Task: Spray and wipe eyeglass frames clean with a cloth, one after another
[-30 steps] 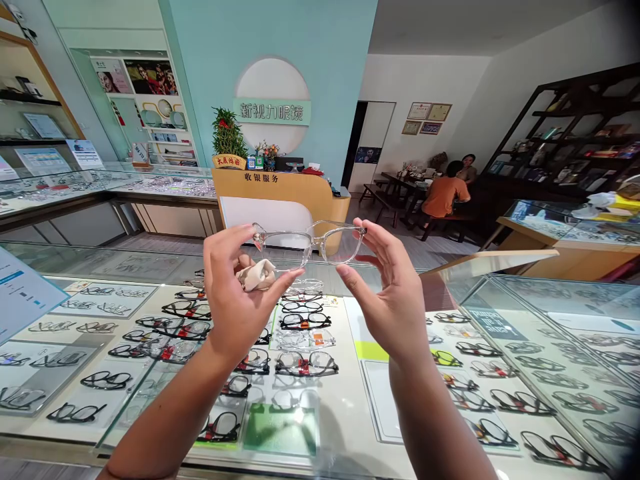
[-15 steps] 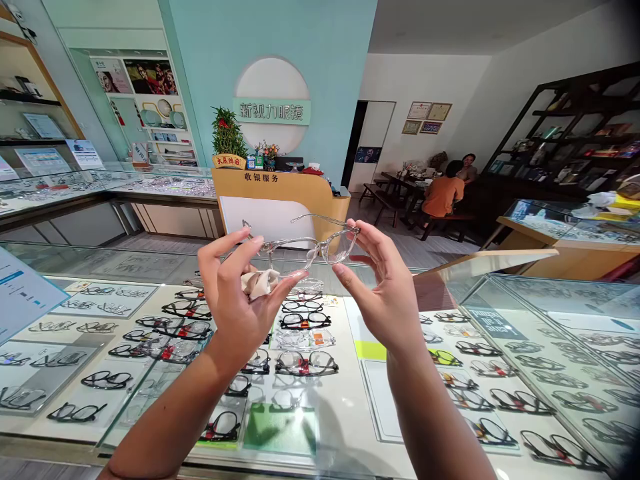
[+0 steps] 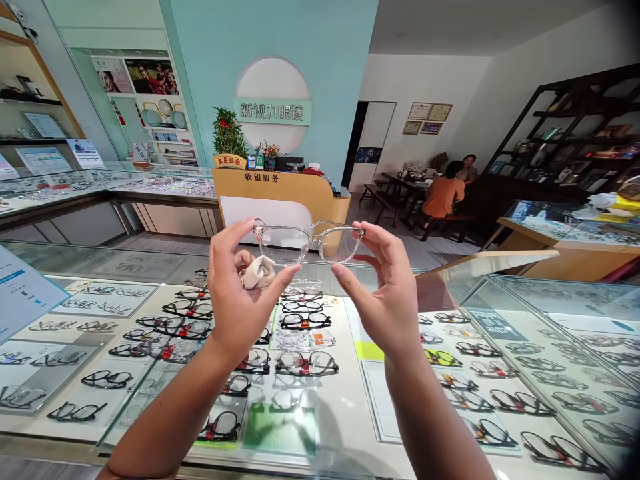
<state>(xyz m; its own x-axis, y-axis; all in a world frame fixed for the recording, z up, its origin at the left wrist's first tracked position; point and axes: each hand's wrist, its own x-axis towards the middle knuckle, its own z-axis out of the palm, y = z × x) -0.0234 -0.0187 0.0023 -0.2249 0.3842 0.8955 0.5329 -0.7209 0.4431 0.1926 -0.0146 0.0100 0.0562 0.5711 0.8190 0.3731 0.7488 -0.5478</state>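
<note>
Head view: held a pair of clear-framed glasses (image 3: 314, 237) up at the centre of the dial, lenses upright and clear of the glass display counter (image 3: 350, 387) below. Gripped the nine o'clock end near the hinge with fingertips of the left hand (image 3: 243, 283), with a crumpled pale cloth (image 3: 260, 272) bunched in the same hand at eight o'clock from the bridge. Gripped the three o'clock end with fingers of the right hand (image 3: 383, 287), thumb near the lower rim. Could not make out contact of either thumb with the rims. Saw at six o'clock, in the counter, rows of spectacle frames (image 3: 306, 362) and, farther out, a green card (image 3: 283, 430); near nine o'clock, a blue-and-white printed sheet (image 3: 27, 293). Saw past the hands, at eleven o'clock, a wooden service desk (image 3: 280, 187) and, higher, a round wall sign (image 3: 273, 112); between two and three o'clock, a seated person in orange (image 3: 441, 199).
</note>
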